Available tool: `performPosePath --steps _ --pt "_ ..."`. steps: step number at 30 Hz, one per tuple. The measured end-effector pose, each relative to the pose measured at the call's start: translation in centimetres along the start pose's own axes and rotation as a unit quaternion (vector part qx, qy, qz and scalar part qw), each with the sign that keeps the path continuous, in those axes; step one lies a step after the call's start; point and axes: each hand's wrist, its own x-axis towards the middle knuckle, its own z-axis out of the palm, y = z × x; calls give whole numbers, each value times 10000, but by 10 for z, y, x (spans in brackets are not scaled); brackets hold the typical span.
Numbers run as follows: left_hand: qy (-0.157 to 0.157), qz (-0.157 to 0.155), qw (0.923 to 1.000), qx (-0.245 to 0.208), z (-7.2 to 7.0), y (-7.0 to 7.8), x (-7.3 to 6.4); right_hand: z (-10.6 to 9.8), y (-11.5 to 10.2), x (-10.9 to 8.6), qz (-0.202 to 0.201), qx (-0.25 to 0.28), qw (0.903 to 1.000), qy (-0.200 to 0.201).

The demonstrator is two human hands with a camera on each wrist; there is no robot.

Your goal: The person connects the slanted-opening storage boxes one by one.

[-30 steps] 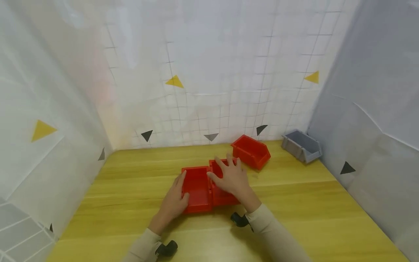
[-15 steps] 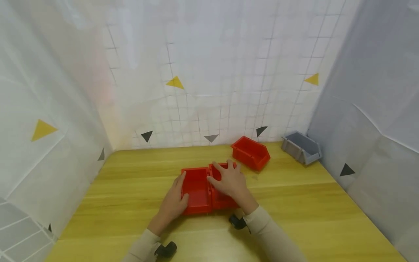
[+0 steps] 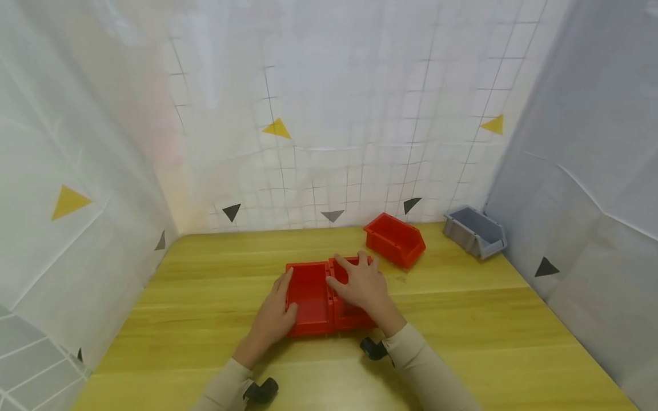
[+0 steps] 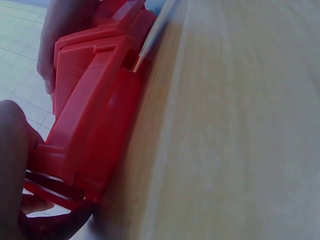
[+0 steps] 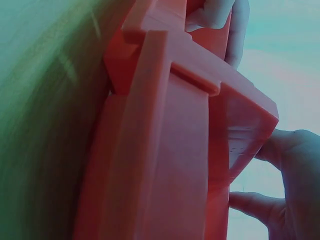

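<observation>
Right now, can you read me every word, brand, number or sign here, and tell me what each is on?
No words, brands or numbers can be read.
Red bin: tiny specks in the right wrist view, too blurred to tell if they are letters.
Wall: yellow triangles and dark triangles, without readable lettering.

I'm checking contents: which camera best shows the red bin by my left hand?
The head view: it looks down into that red bin, showing most of its floor. The left wrist view shows its front close up; the right wrist view, only part, beyond the neighbouring bin.
</observation>
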Motion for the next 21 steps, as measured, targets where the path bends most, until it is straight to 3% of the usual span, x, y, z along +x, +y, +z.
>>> performPosePath --steps 21 --pt "-82 -141 9999 -22 -1 2 0 2 1 -2 -75 62 9999 -43"
